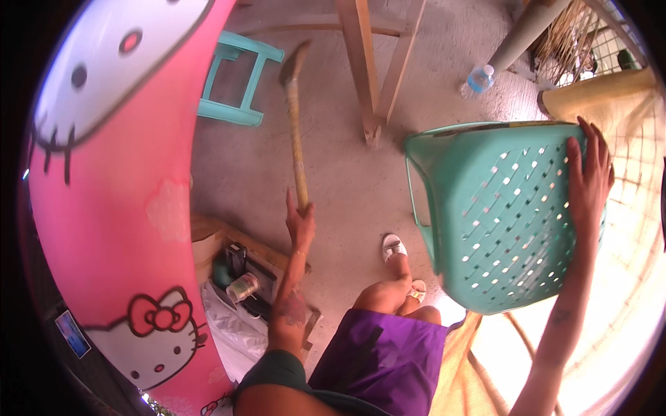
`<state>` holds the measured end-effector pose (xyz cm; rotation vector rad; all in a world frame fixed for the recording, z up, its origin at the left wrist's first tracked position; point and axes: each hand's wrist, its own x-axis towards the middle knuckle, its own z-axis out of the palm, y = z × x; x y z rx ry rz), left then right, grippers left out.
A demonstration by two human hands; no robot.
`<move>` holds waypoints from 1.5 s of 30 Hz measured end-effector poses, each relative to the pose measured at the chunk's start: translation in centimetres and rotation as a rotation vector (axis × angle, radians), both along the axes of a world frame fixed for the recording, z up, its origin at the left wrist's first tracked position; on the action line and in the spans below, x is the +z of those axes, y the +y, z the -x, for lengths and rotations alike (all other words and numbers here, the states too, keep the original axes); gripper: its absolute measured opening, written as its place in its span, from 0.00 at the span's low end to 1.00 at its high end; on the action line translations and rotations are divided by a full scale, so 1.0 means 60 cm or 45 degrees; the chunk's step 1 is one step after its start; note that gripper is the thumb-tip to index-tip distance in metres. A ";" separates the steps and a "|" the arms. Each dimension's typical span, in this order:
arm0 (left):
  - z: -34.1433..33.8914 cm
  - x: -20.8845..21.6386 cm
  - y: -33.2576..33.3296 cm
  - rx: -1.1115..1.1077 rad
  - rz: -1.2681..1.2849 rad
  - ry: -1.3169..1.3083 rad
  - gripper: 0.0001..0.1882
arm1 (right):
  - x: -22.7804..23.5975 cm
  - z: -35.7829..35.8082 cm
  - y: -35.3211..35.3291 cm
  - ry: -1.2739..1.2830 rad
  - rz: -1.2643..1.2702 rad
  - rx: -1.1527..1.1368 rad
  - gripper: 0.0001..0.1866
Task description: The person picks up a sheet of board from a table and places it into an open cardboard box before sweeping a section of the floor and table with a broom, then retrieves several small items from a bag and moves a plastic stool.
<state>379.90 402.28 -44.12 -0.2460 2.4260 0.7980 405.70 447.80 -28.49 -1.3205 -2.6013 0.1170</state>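
Observation:
My left hand (300, 225) is wrapped round the lower end of a long wooden-handled tool (297, 149). The tool points away from me, with a rusty, curved metal head (295, 64) at its far end; its exact kind is unclear. On my right is a green plastic chair (451, 208) with a woven-pattern panel full of small holes. My right hand (590, 177) grips the right edge of that panel, its thumb on the lattice and its fingers over the rim. Some of the fingertips are hidden by the edge.
A pink surface with cartoon cat prints (139, 236) fills the left side. Beyond it is a small turquoise stool (239, 114). Wooden posts (361, 69) stand ahead, and a water bottle (479, 81) is at far right. A wooden crate (232, 232) holding odds and ends lies beside my left arm.

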 end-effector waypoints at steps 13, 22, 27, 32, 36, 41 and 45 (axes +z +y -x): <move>0.206 -0.071 0.224 -0.506 0.144 0.420 0.19 | 0.035 0.046 -0.020 -0.059 0.056 -0.029 0.26; 0.254 -0.002 0.093 -0.121 -0.259 0.049 0.32 | 0.048 0.044 -0.016 -0.077 0.175 -0.014 0.29; 0.260 -0.125 0.258 -0.362 -0.059 0.316 0.30 | 0.054 0.050 -0.012 -0.080 0.200 0.017 0.29; 0.262 -0.057 0.174 -1.032 -0.277 0.255 0.35 | 0.047 0.034 -0.004 -0.172 0.200 -0.043 0.31; 0.321 -0.109 0.161 -0.764 0.074 0.453 0.35 | 0.060 0.041 -0.004 -0.180 0.243 -0.048 0.32; 0.443 -0.272 0.341 -0.156 -0.327 0.297 0.31 | 0.058 0.056 0.002 -0.202 0.272 -0.006 0.33; 0.497 -0.318 0.318 -0.722 -0.258 0.448 0.29 | 0.063 0.058 0.007 -0.158 0.284 0.016 0.33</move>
